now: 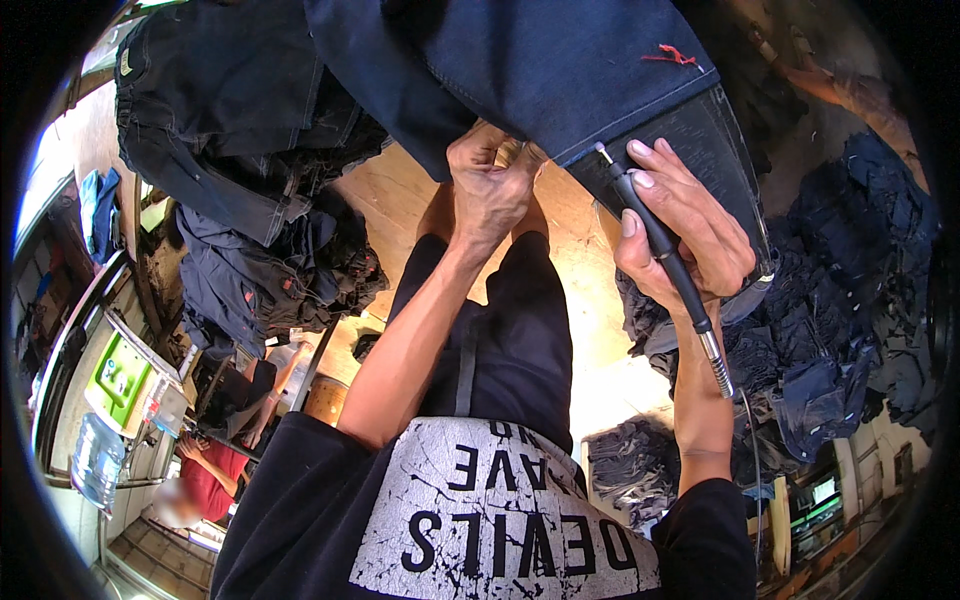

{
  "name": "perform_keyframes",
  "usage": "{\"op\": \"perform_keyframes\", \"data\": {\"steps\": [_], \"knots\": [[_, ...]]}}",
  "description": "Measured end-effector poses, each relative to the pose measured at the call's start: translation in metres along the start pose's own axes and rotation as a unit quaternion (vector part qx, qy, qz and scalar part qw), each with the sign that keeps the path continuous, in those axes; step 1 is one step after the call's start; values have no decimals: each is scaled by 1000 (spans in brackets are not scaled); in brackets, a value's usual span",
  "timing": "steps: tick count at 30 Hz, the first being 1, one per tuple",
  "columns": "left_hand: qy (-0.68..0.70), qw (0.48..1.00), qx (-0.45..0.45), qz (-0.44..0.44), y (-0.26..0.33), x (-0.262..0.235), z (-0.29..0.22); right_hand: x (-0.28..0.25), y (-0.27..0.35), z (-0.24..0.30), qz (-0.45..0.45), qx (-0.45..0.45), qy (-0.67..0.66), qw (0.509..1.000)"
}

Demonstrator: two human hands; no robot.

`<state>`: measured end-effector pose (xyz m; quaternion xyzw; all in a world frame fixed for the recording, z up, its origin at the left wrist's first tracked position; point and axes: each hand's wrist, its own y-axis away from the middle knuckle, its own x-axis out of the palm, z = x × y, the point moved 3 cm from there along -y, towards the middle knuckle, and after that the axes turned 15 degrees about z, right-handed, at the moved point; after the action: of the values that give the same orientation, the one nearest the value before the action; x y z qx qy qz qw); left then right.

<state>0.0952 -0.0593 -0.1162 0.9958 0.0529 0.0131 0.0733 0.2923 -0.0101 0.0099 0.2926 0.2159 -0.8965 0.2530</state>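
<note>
A dark blue denim garment [560,70] is spread in front of me, over a dark board [690,150] that shows below its stitched hem. My left hand [492,185] is closed on the garment's near edge, fingers curled and partly hidden. In my right hand [690,215] is a black pen-shaped rotary tool [657,232], held between thumb and fingers. Its small pale round tip is at the hem, close to the cloth; I cannot tell if they touch. A thin cable runs down from its spring-covered end. Red threads [675,55] lie on the denim.
Dark garments [220,120] are heaped at the left, above another pile [270,270]. More stacks of dark clothes [810,300] fill the right side. A person in red [212,470] is at the lower left, near a clear water jug [97,460]. Another person's arm [850,90] shows at the upper right.
</note>
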Motion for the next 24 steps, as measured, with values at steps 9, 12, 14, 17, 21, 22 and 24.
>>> {"op": "perform_keyframes", "data": {"steps": [9,12,14,17,21,22,24], "knots": [[-38,999,-28,24,4,1,15,-4,1,0,4,18,5,1000],[-34,999,-20,12,-1,4,14,-6,1,-1,5,20,5,1000],[-37,999,-23,15,-3,6,10,-6,1,-2,3,17,1,1000],[-112,993,-30,4,-5,10,-2,-3,3,-2,-3,6,-12,1000],[-39,999,-5,-18,-8,14,-9,1,5,-4,8,-2,-32,999],[-41,999,-8,-14,-9,15,-9,0,5,-4,12,-1,-36,999],[-61,998,-25,5,-9,13,-8,1,5,-5,5,-3,-34,999]]}}
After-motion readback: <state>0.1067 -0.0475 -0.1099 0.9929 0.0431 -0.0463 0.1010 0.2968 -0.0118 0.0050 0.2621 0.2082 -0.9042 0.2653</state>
